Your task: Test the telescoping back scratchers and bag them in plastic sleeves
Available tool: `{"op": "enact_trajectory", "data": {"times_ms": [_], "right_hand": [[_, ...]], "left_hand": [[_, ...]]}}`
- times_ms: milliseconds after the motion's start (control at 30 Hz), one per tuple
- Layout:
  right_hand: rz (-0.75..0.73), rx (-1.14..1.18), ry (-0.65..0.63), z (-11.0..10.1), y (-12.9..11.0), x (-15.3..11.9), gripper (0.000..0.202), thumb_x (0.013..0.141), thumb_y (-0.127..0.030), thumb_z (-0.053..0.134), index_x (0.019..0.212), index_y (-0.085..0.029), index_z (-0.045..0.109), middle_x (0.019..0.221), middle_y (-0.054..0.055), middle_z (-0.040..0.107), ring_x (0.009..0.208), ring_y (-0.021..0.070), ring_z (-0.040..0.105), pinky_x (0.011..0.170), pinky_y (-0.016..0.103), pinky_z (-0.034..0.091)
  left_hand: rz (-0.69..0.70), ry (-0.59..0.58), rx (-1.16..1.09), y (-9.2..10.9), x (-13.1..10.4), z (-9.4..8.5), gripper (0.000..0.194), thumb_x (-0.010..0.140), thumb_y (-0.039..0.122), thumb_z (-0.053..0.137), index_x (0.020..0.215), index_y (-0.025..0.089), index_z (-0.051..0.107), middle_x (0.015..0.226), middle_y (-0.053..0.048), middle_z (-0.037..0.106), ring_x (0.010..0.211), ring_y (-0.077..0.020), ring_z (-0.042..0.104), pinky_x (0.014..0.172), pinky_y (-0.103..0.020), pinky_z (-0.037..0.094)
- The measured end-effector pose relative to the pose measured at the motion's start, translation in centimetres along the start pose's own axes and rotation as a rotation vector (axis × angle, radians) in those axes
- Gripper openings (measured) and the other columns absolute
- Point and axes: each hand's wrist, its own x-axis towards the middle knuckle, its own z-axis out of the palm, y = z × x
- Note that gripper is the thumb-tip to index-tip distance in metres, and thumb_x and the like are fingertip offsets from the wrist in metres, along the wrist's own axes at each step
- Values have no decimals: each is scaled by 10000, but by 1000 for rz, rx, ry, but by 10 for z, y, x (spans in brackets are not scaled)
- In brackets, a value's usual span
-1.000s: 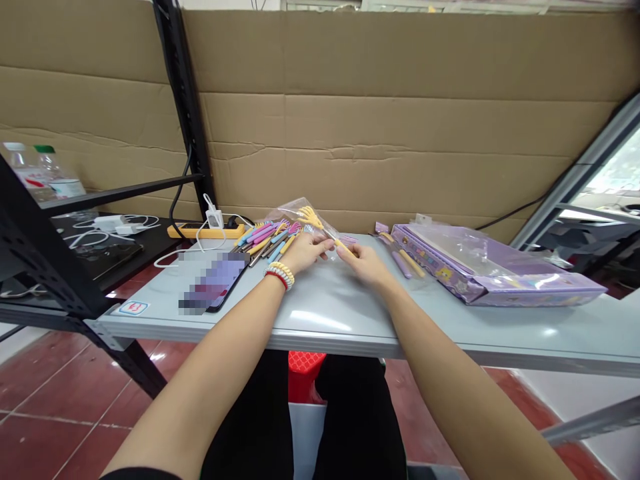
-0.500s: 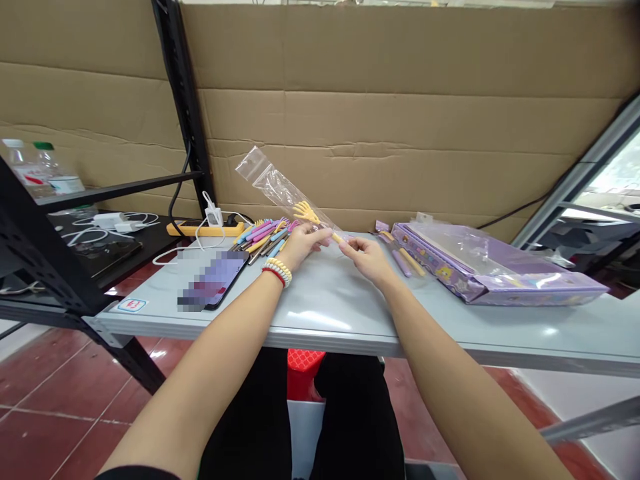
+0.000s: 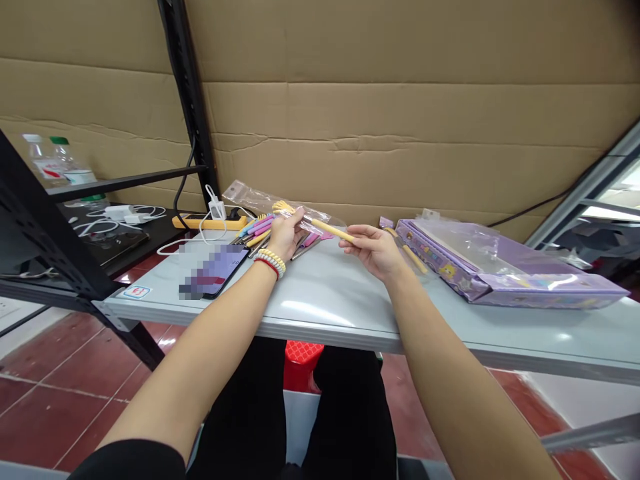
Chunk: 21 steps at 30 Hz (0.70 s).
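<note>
A yellow back scratcher (image 3: 330, 229) with a small hand-shaped head slants between my two hands above the table. My left hand (image 3: 286, 235) is closed around it just below the head, together with a clear plastic bag (image 3: 250, 194) that stretches out to the upper left. My right hand (image 3: 376, 250) pinches the lower end of the yellow handle. Whether the scratcher lies inside the bag or against it, I cannot tell. Behind my left hand is a pile of pink, purple, blue and yellow back scratchers (image 3: 259, 229), partly hidden.
A phone (image 3: 233, 267) lies left on the grey table (image 3: 320, 313). An orange power strip (image 3: 230, 223) with white cables sits behind it. To the right are a bagged scratcher (image 3: 414, 259) and a purple box (image 3: 545, 290). A cardboard wall (image 3: 380, 113) closes off the back.
The scratcher and bag have tipped to a flatter slant. My left hand has moved left and up over the pile; my right hand has shifted slightly right, with more of the yellow handle showing.
</note>
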Motion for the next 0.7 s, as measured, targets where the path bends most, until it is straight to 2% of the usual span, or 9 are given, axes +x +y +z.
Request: {"op": "enact_trajectory", "data": {"times_ms": [100, 200, 333, 500, 633, 700], "right_hand": [[-19, 80, -48, 0, -7, -4, 343, 528, -272, 819, 807, -169, 650, 764, 49, 671, 743, 184, 671, 680, 320, 537], [-28, 74, -77, 0, -8, -6, 390, 526, -301, 845, 847, -186, 656, 759, 30, 672, 686, 164, 660, 611, 298, 533], [6, -46, -71, 2, -6, -6, 456, 515, -320, 856, 895, -182, 645, 706, 6, 649, 577, 132, 615, 475, 244, 472], [44, -265, -77, 8, -2, -3, 559, 506, -376, 855, 965, -156, 624, 687, 21, 650, 551, 147, 606, 432, 242, 449], [6, -367, -78, 13, -1, -3, 476, 529, -416, 835, 863, -134, 645, 652, 25, 630, 518, 137, 583, 416, 239, 436], [-4, -376, -91, 13, -1, -3, 432, 530, -418, 831, 796, -132, 646, 645, 24, 621, 515, 136, 583, 412, 236, 432]], "left_hand": [[-14, -12, -34, 1, 3, -3, 144, 755, 194, 693, 721, 126, 571, 643, 15, 621, 592, -89, 601, 619, -229, 508], [-28, -53, -74, -1, 4, -3, 136, 772, 188, 682, 725, 128, 570, 638, 21, 613, 599, -81, 600, 643, -224, 512], [-45, -108, -78, -2, 0, 0, 153, 770, 209, 693, 736, 134, 564, 649, 20, 612, 619, -86, 613, 657, -227, 518], [-101, -218, 20, -3, -8, 2, 209, 743, 252, 727, 746, 133, 556, 636, 12, 610, 606, -104, 614, 628, -239, 522], [-136, -321, 132, -8, -11, 4, 211, 727, 251, 740, 778, 118, 584, 695, -22, 649, 668, -131, 634, 646, -257, 525], [-144, -331, 182, -10, -11, 4, 208, 737, 266, 731, 766, 112, 595, 708, -39, 661, 669, -136, 634, 656, -268, 523]]}}
